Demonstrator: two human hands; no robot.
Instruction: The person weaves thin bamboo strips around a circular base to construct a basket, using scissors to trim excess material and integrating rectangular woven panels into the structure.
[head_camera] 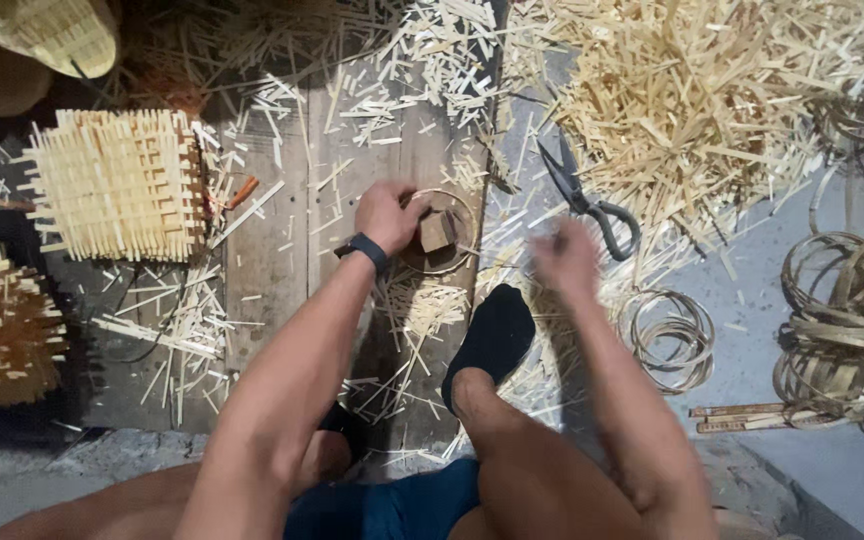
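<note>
Wooden boards [272, 250] mid-frame: left hand [389, 215] clamps a light, stiff wood block [438, 231] within a springy hoop [462, 205]; right hand [564, 258] blurred, grip unclear.

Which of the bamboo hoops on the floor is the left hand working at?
The single hoop on the wooden boards, ringing the small wooden block under the left hand. The other hoops lie loose on the grey floor to the right, beyond the right hand.

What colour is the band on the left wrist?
Black, or very dark; the wrist band shows clearly in the head view, just below the left hand.
</note>
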